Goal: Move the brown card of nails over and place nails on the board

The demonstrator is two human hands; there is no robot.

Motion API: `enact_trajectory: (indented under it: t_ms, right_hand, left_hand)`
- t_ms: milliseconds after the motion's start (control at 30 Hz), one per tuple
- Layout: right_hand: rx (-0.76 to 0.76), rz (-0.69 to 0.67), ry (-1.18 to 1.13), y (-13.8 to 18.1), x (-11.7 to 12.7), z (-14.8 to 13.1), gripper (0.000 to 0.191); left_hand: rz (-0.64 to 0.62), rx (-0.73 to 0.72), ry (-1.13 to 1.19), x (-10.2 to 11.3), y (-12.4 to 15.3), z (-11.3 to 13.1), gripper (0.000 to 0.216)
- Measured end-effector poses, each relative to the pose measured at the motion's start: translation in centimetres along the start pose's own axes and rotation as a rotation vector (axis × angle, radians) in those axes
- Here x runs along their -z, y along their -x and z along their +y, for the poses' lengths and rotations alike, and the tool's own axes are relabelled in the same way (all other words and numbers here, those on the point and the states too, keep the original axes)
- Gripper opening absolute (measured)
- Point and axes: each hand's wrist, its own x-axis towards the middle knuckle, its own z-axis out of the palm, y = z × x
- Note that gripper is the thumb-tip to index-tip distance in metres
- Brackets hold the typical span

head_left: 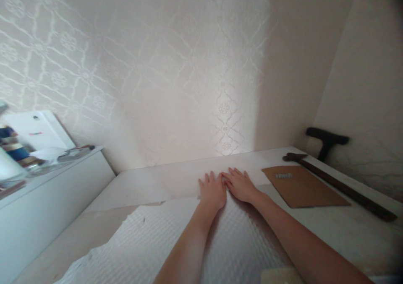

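Note:
A white sheet with a dimpled, bubble-wrap-like surface [163,233] is spread over the tabletop, its left edge ragged. My left hand [214,190] lies flat at the sheet's far edge, fingers spread and pointing away from me. Close beside it, my right hand [239,185] is also laid flat with its fingers stretched out. The two hands meet or nearly meet at the thumbs and index fingers. Nothing shows in either hand; what lies under the palms is hidden.
Right of my hands lies brown cardboard [310,189] bearing a small pile of metal pieces [283,175]. A dark long-handled hammer [340,183] rests alongside. Beyond stands a black T-shaped handle [327,139]. A white cabinet [59,208] with assorted items borders the left; a patterned wall [189,87] rises behind.

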Motion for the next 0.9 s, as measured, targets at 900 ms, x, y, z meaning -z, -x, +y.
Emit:
enact_trajectory:
  t_ms: [900]
  right_hand:
    - [0.004,-0.001,-0.006,0.01,0.03,-0.07,0.048]
  left_hand:
    - [-0.004,0.007,0.001,0.14,0.1,0.05,0.051]
